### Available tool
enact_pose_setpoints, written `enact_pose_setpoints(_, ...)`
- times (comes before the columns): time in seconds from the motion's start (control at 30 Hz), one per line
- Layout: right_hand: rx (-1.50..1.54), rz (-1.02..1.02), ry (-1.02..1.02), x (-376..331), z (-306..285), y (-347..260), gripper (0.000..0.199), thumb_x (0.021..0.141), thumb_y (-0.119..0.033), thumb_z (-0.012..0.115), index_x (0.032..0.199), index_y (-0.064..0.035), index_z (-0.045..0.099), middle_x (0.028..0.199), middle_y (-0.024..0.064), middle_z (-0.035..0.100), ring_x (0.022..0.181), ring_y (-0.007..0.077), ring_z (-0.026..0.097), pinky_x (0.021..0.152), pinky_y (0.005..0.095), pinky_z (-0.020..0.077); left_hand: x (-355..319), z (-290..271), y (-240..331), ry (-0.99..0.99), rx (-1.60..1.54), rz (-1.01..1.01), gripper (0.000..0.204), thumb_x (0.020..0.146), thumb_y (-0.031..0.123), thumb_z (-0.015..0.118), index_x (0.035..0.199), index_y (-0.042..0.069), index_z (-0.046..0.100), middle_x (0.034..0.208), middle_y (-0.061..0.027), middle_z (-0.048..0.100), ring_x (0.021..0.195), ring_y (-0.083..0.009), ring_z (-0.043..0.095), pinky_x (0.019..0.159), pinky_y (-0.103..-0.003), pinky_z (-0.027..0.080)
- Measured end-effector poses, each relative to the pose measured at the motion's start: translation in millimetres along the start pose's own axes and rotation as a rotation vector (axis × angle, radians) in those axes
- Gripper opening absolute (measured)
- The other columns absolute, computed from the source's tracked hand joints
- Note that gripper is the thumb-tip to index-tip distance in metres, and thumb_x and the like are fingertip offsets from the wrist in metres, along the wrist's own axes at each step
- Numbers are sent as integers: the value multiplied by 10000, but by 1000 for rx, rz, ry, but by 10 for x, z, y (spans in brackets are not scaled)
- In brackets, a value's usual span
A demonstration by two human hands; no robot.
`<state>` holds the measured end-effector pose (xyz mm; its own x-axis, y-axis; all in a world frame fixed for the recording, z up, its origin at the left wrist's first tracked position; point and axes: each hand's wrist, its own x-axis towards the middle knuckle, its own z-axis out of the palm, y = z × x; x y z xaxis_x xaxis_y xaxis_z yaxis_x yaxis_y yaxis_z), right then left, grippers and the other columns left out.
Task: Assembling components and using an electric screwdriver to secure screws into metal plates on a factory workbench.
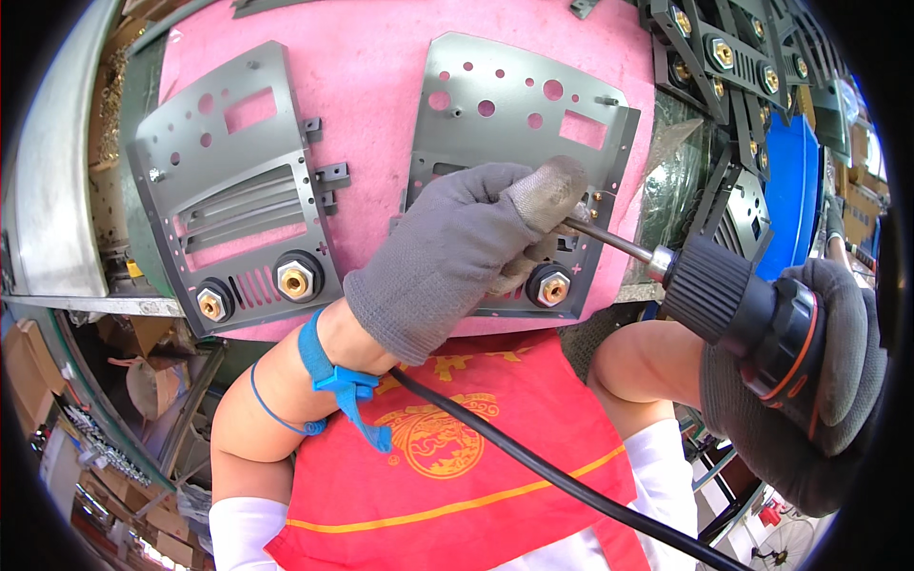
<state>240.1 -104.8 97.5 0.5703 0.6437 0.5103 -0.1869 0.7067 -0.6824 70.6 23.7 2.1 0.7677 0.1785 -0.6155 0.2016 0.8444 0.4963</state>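
My right hand [843, 362], in a dark grey glove, is wrapped round a black electric screwdriver [728, 295] with an orange ring. Its long steel bit [614, 238] points left toward my left hand [466, 247]. That hand, also gloved, is closed with thumb and fingers pinched by the bit's tip; what they hold is hidden. Beneath it lies a grey metal panel [505, 119] with holes and a brass fitting [551, 289] at its lower right, its middle covered by my glove. A similar panel [224, 162] on the left carries two brass fittings [296, 279].
Both panels lie on a pink mat [362, 95]. Stacked dark metal parts with brass fittings [722, 57] stand at the far right, beside a blue bin [790, 190]. A black cable [533, 462] crosses my red apron [438, 504]. My left wrist wears a blue strap [328, 366].
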Motion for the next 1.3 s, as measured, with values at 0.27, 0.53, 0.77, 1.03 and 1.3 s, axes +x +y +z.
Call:
enact_pose_setpoints(0.27, -43, 57, -31, -132, -14, 30, 114, 809, -173, 645, 867, -112, 568, 734, -24, 517, 710, 76, 484, 700, 234, 403, -34, 0, 78, -109, 134, -149, 516, 980, 544, 558, 977, 38, 660, 704, 30, 505, 588, -50, 411, 515, -199, 343)
enact_pose_setpoints(0.53, -173, 161, -34, -214, -96, -40, 156, 857, -211, 622, 948, -102, 559, 780, -15, 475, 764, 94, 443, 709, 263, 369, -316, -35, 65, 63, 809, 266, 411, 963, 428, 557, 1101, 72, 710, 738, -7, 537, 633, -128, 475, 570, -282, 403)
enact_pose_setpoints(0.77, -328, 432, -84, -252, -190, 38, 196, 897, -246, 611, 992, -102, 517, 822, -10, 437, 814, 115, 408, 720, 292, 347, -513, -135, -391, 3, 1773, 609, 370, 776, 267, 776, 1083, 89, 672, 761, -65, 555, 656, -242, 596, 525, -363, 451)
enact_pose_setpoints(1.03, -345, 356, 101, -413, -336, -131, 166, 901, -213, 591, 918, -104, 466, 826, -5, 417, 811, 131, 380, 735, 317, 331, -464, -250, -514, -9, 1735, 815, 253, 766, 152, 635, 992, 39, 632, 746, -40, 531, 657, -204, 591, 481, -333, 456)
enact_pose_setpoints(1.3, -89, 314, -398, 139, -268, 566, 176, 924, -145, 573, 1046, -29, 521, 946, 57, 520, 728, 180, 514, 625, 353, 464, -491, -252, -491, -73, 1763, 731, 363, 757, 127, 646, 1112, 53, 647, 753, -34, 539, 655, -211, 592, 496, -342, 447)
